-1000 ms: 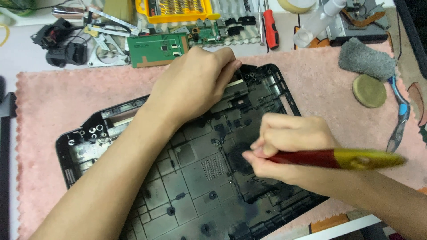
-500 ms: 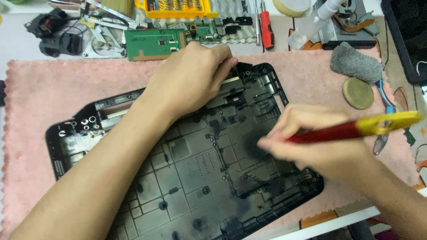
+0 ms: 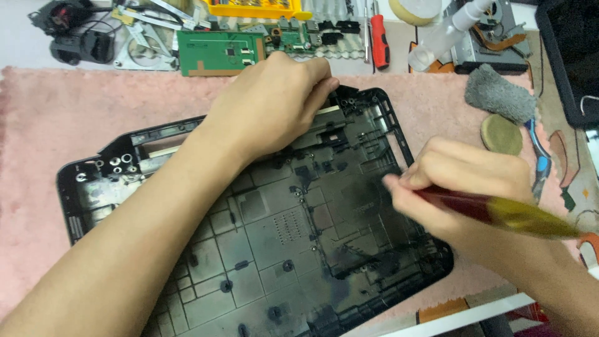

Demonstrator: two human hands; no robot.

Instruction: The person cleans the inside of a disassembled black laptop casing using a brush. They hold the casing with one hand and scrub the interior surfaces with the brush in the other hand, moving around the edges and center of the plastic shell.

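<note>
The black plastic laptop shell [image 3: 268, 249] sat open-side up on a pink towel [image 3: 75, 118]. Left hand [image 3: 268, 106] pressed down on the shell's far edge, fingers curled over it. Right hand [image 3: 468, 181] had its grip clamped on a red-and-yellow brush [image 3: 499, 212] at the shell's right side.

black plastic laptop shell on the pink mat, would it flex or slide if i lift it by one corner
The black shell looks thin and hollow, so probably light and a bit bendy. Its moulded ribs should stiffen it somewhat. The fuzzy pink mat likely keeps it from sliding; the left hand presses its top edge.
</note>
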